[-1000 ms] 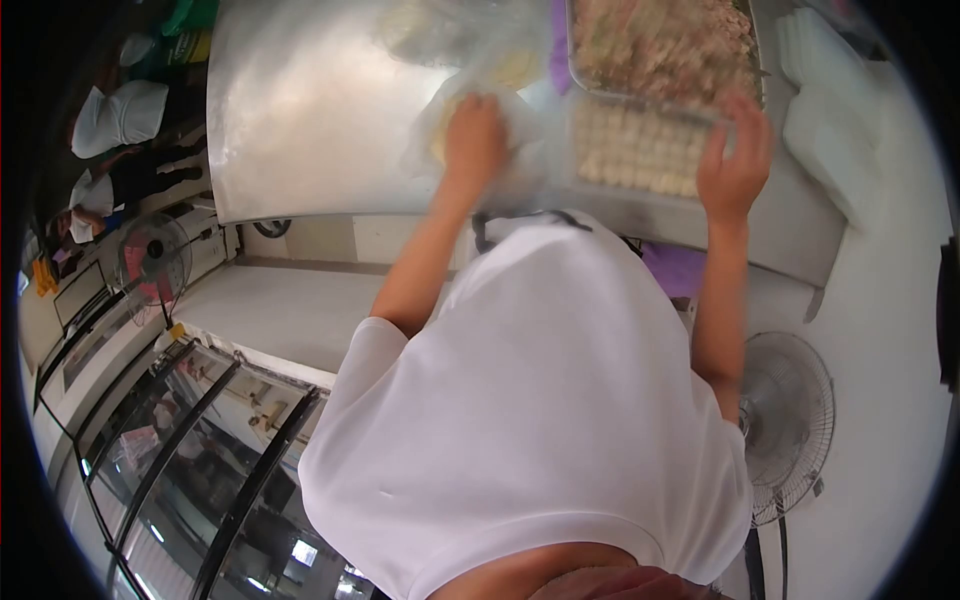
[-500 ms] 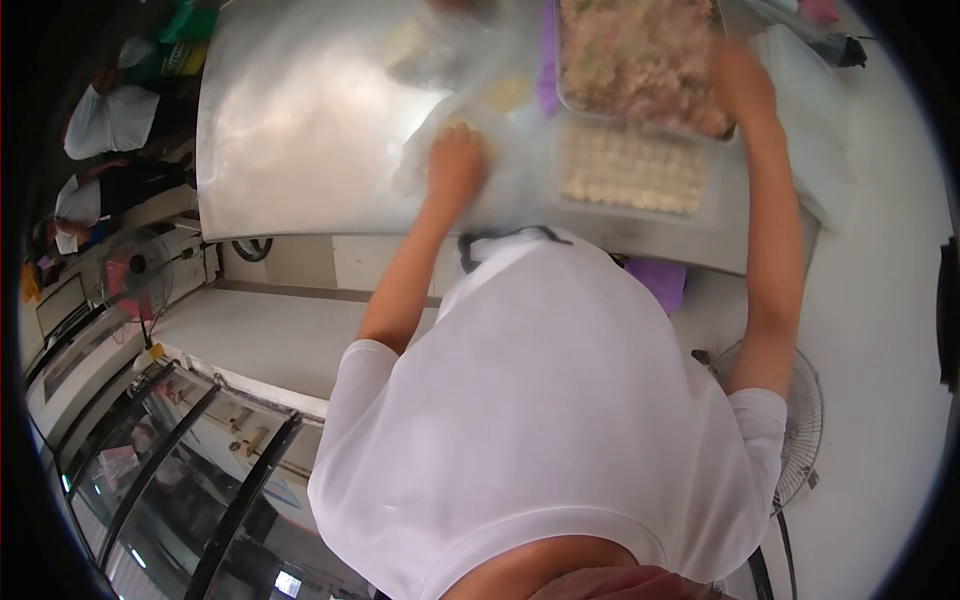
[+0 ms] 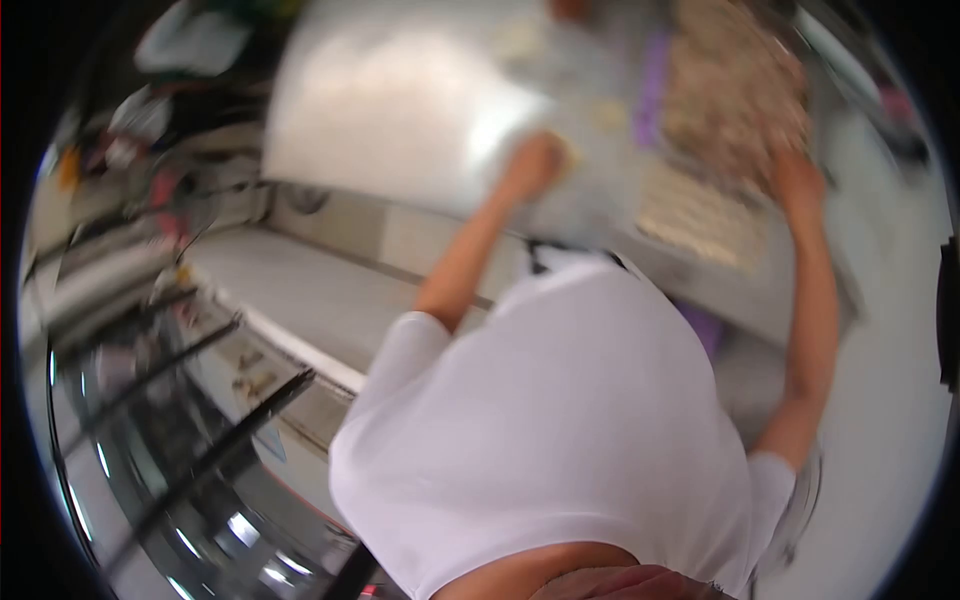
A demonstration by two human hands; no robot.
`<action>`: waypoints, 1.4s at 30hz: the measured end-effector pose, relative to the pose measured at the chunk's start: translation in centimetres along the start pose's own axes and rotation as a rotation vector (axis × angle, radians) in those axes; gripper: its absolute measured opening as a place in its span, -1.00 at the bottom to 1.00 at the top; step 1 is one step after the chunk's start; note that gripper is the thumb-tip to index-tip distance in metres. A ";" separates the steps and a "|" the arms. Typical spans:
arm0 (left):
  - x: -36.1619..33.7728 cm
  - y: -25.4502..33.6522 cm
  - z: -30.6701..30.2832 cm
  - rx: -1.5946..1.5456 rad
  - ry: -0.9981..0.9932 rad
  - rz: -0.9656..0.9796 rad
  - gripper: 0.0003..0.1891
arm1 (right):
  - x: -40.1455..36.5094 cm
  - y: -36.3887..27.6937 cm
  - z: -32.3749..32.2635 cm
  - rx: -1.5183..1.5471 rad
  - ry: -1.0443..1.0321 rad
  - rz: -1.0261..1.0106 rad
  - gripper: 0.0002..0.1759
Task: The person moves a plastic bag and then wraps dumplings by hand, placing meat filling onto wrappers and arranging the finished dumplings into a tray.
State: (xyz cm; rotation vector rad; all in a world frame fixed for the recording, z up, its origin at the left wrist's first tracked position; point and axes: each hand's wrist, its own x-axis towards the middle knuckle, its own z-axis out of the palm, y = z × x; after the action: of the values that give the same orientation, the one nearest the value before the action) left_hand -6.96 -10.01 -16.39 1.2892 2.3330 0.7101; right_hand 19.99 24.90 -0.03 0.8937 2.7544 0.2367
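Observation:
My left hand point(image 3: 537, 165), blurred, is curled over the metal tabletop with a thin pale yellow piece, like a dough wrapper point(image 3: 571, 156), showing at its fingers. My right hand point(image 3: 797, 182) reaches the near right corner of a tray of pinkish minced filling point(image 3: 725, 90); its fingertips overlap the filling and are smeared by motion. Just below that tray lies a clear container with rows of small pale pieces, like dumplings point(image 3: 700, 218). Another pale yellow piece point(image 3: 608, 114) rests on the table between my left hand and the tray.
The shiny metal table point(image 3: 380, 110) stretches away to the left. A purple strip point(image 3: 650, 90) runs along the filling tray's left side. Part of another person's hand point(image 3: 570, 8) shows at the top edge. A dark-barred glass case point(image 3: 200, 460) stands at lower left.
The whole view has swung, so the table and trays appear farther right and tilted. My right hand has moved down along the filling tray's right side to its near corner.

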 end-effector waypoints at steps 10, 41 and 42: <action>-1.6 3.3 -6.5 -1.514 0.292 -0.354 -0.89 | -7.0 4.4 -7.3 0.257 -0.136 0.187 -0.57; -1.3 14.9 -8.0 -0.794 0.050 -0.021 -0.84 | -6.3 -20.9 -6.2 1.659 0.269 0.044 -0.68; -1.5 14.7 -8.3 -0.794 0.051 -0.023 -0.84 | -6.2 -21.1 -6.0 1.659 0.267 0.043 -0.68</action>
State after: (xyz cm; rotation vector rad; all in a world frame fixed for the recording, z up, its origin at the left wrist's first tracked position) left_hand -1.00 -6.71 -0.86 0.8703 1.7680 1.4697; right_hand 11.52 3.85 2.10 1.1330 2.6397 -2.2763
